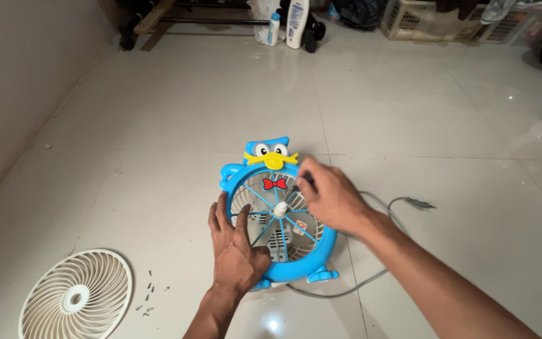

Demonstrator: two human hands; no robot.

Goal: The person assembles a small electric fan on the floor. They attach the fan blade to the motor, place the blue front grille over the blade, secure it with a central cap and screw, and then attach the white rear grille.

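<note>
Left hand (236,248), spread flat, steadies the light, brittle plastic fan (277,216) by its rim; right hand (327,194) pinches a spoke.

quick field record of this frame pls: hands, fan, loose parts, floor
left hand: flat on the blue fan, lower left rim
right hand: fingers at the fan's upper right; anything pinched cannot be told
fan: lying on the tile floor, front open
grille: white, detached, lower left
screws: scattered beside the grille
cord: grey, trails right to the plug
</note>
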